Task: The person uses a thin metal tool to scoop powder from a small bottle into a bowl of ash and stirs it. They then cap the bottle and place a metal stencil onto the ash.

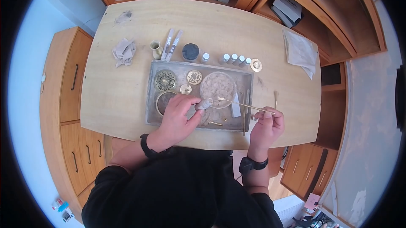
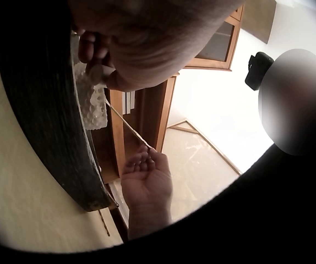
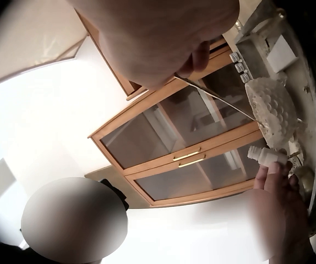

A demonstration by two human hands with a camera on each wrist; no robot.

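Note:
My left hand (image 1: 179, 117) pinches a small uncapped bottle (image 1: 204, 103) between thumb and fingers, tilted over the tray's near side. In the right wrist view the bottle (image 3: 267, 157) looks translucent, its threaded neck bare. My right hand (image 1: 267, 131) pinches the end of a long thin brass spoon (image 1: 245, 106). Its small tip reaches over a round bowl (image 1: 207, 85) filled with grey-brown ash, close to the bottle's mouth. Bumps cover the bowl's outer wall (image 3: 282, 107) in the right wrist view. Both stand in or over a grey rectangular tray (image 1: 149, 101).
Inside the tray lie a pierced brass lid (image 1: 165, 80), a brass disc (image 1: 194, 77), a ring (image 1: 157, 104) and a white block (image 1: 236, 106). Behind it stand a brass vase (image 1: 156, 50), a dark round jar (image 1: 190, 52) and several silver-capped vials (image 1: 234, 58). A small brush (image 1: 276, 96) lies right.

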